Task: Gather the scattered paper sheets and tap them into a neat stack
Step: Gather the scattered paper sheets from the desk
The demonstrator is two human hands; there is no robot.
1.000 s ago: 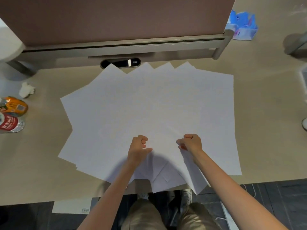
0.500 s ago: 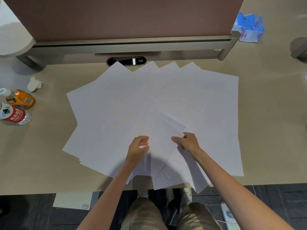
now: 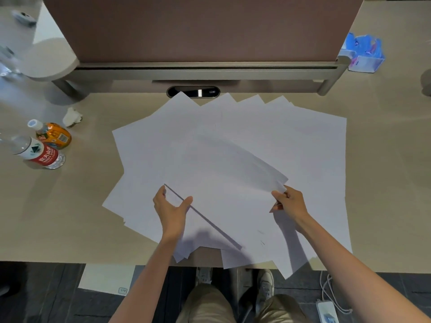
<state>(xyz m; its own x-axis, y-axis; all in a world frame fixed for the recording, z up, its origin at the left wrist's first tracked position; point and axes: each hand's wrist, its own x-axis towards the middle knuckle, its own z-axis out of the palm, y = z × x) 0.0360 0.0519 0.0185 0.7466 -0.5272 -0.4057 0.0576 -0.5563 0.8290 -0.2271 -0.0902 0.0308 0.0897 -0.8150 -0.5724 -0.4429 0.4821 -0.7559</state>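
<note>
Several white paper sheets [image 3: 310,145] lie fanned out across the beige desk [image 3: 58,217], some hanging over its front edge. A top sheet [image 3: 224,183] is raised off the fan and throws a shadow beneath. My left hand [image 3: 171,207] grips its near left edge, thumb on top. My right hand [image 3: 290,201] pinches its right corner, where a couple of sheet edges seem to sit together.
Two plastic bottles [image 3: 44,145] and a crumpled tissue [image 3: 72,117] sit at the desk's left. A brown divider panel [image 3: 203,26] with a grey rail runs along the back. A blue tissue pack [image 3: 363,53] is at the back right. A cable port [image 3: 193,92] lies behind the papers.
Both hands moved apart, the left to the sheet's left edge, the right to its right corner. The top sheet has lifted off the fanned pile.
</note>
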